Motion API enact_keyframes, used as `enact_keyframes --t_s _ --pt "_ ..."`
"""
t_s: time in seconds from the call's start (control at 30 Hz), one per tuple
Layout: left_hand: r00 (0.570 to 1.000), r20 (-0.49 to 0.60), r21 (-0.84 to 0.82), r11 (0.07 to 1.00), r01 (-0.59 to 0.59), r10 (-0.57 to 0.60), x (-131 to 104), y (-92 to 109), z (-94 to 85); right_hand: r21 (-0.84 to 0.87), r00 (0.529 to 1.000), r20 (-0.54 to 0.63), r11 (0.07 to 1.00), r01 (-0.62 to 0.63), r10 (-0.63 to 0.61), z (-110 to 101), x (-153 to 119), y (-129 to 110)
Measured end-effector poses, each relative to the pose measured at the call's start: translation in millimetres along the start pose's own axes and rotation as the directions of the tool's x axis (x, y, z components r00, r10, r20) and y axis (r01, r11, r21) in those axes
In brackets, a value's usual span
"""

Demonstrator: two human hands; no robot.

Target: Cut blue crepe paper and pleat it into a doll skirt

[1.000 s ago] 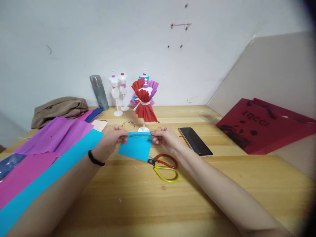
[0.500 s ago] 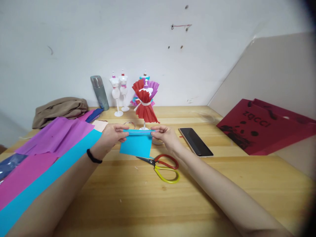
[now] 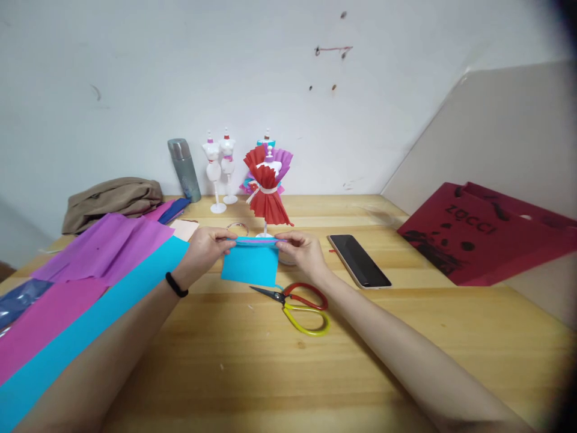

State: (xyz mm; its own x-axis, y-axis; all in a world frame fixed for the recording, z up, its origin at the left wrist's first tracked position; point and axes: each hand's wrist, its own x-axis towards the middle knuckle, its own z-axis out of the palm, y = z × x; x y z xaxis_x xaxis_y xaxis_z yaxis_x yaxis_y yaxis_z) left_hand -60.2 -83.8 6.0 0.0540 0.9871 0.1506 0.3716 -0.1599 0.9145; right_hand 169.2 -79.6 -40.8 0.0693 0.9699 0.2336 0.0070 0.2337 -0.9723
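A small blue sheet [image 3: 250, 264] hangs over the table, a narrow folded strip with a thin pink-purple line along its top edge. My left hand [image 3: 208, 249] pinches the top left corner, and a black band circles that wrist. At the top right corner, my right hand [image 3: 301, 251] pinches the same edge. Just below and right of the sheet lie scissors [image 3: 295, 304] with one red and one yellow handle, blades pointing left. Behind the sheet stands a small dress form [image 3: 269, 201] in red pleated paper with a white tie.
Two bare white dress forms [image 3: 216, 174] and a thermos [image 3: 184, 171] stand by the wall. Colored papers [image 3: 103, 249] and brown cloth [image 3: 112, 201] are at left. A phone [image 3: 359, 261] and red bag [image 3: 482, 234] are at right. Another dressed form is behind the red one.
The whole view has shifted slightly, moving everything a little to the right. Both hands keep their pinch on the blue sheet, whose lower edge hangs slightly higher.
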Motion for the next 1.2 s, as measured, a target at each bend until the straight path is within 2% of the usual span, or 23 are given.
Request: enact_keyframes --t_s 0.27,0.43,0.53,0.67,0.8,1.0,1.2 --pt "0.999 -0.015 -0.025 0.999 -0.044 0.044 1 -1 0.9 -0.127 0.994 0.01 0.986 0.111 -0.111 0 -4 3" --pt "0.998 -0.067 -0.03 0.999 -0.014 0.012 -1 4 3.9 -0.25 0.98 0.009 0.948 0.194 -0.198 0 -6 -2" --pt "0.997 -0.081 -0.024 1.0 0.0 -0.002 -2 4 6.4 -0.263 0.981 0.004 0.946 0.189 -0.195 0 -6 -4" --pt "0.996 -0.054 -0.06 0.996 0.062 -0.066 0 0 7.8 -0.216 0.995 -0.003 0.972 0.097 -0.1 1 -4 -3" --pt "0.981 0.002 -0.171 0.967 0.19 -0.193 0 2 6.9 -0.089 0.998 0.024 0.995 -0.054 0.057 1 -2 -4" --pt "0.952 0.032 -0.306 0.903 0.301 -0.306 -3 6 6.8 0.124 0.95 0.114 0.944 -0.305 0.292 1 -4 -13" --pt "0.946 0.049 -0.357 0.879 0.316 -0.321 -3 3 8.3 0.2 0.898 0.136 0.876 -0.439 0.419 -1 -3 -13"
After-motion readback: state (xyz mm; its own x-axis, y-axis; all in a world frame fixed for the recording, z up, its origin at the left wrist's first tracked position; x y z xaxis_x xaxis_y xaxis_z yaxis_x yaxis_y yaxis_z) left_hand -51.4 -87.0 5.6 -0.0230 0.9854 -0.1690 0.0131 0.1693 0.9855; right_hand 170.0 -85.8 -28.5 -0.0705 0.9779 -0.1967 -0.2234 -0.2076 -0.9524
